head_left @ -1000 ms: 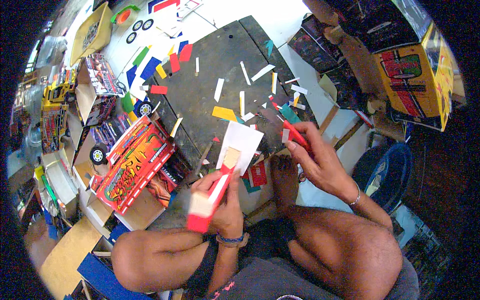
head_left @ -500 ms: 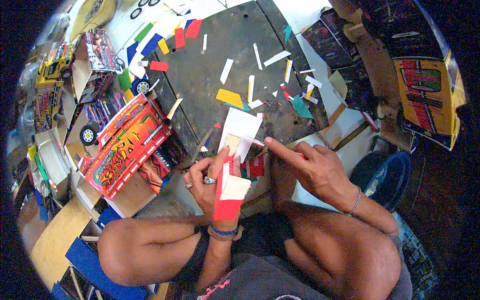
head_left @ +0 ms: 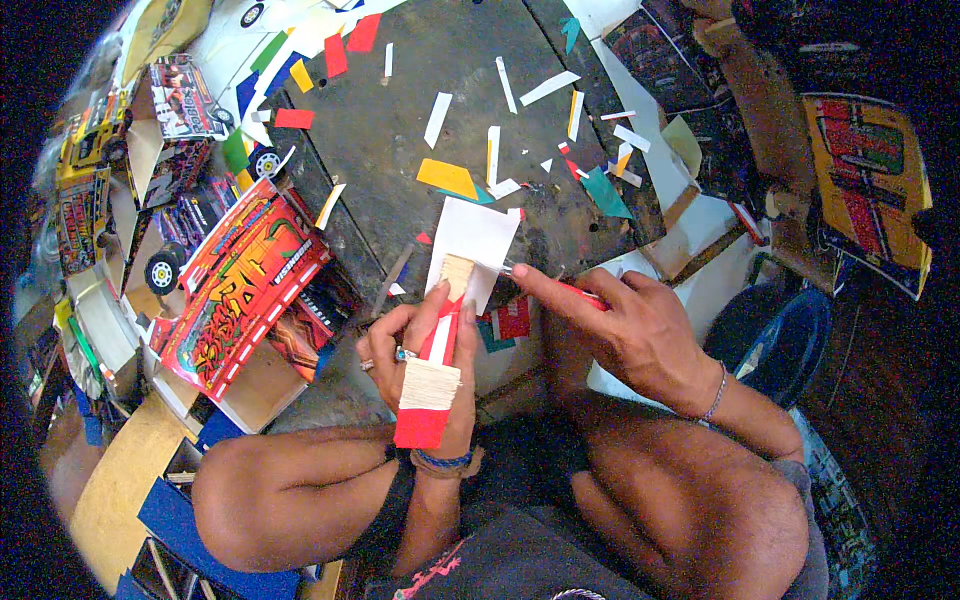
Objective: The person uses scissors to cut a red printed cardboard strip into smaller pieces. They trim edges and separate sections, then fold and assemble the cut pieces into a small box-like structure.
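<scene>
My left hand (head_left: 392, 345) is closed on a red-and-white strip (head_left: 422, 428) with pale, ridged, wood-like blocks on it. At its upper end a white sheet (head_left: 478, 228) lies against the piece, over the dark board. My right hand (head_left: 645, 340) is closed around a slim red-handled tool (head_left: 588, 297), mostly hidden by the fingers. Its index finger stretches along the tool, and a thin tip (head_left: 493, 267) meets the sheet's right edge beside the pale block. Whether the tip is a blade I cannot tell.
White, red, yellow and teal scraps (head_left: 448, 178) lie across the dark board (head_left: 390, 130). At left stand a red printed model truck panel (head_left: 245, 290) and black toy wheels (head_left: 163, 272). A yellow printed panel (head_left: 875, 190) and a dark blue basin (head_left: 775, 335) are at right.
The red-and-white strip has shifted a little left and turned, its ridged block now facing up more. My right hand has moved slightly left, bringing the tool's tip to the sheet's edge.
</scene>
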`<control>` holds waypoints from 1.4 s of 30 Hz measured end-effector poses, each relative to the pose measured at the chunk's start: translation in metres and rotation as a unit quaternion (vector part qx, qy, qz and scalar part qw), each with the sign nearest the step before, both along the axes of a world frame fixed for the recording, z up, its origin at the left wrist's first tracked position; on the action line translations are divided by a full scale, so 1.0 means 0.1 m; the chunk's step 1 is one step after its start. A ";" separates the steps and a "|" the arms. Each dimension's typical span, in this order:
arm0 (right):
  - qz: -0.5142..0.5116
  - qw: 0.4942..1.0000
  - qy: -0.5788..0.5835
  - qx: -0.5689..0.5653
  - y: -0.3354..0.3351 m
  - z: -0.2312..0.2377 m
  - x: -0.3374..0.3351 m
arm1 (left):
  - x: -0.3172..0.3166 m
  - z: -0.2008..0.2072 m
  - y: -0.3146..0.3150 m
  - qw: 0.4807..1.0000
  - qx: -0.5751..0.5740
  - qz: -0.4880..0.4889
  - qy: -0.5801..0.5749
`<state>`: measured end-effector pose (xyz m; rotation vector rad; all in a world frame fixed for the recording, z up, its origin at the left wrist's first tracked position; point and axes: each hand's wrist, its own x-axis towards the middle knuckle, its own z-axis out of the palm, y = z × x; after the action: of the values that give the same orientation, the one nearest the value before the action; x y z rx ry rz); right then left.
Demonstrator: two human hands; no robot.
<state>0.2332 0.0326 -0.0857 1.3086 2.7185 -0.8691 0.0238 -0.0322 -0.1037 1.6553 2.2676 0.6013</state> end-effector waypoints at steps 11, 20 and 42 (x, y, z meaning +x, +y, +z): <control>0.005 0.999 -0.035 -0.013 0.01 0.01 -0.02 | -0.02 -0.01 0.00 1.000 0.012 -0.012 0.006; 0.002 0.999 -0.029 -0.021 0.00 0.01 -0.03 | -0.04 -0.02 0.00 1.000 0.006 -0.020 0.023; 0.058 0.995 -0.069 -0.038 0.16 0.24 -0.07 | -0.09 -0.01 0.02 0.999 -0.010 -0.033 0.003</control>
<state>0.2264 0.0482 -0.0617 1.1402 2.5993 -0.8298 0.0144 -0.0302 -0.1052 1.7178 2.2052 0.5569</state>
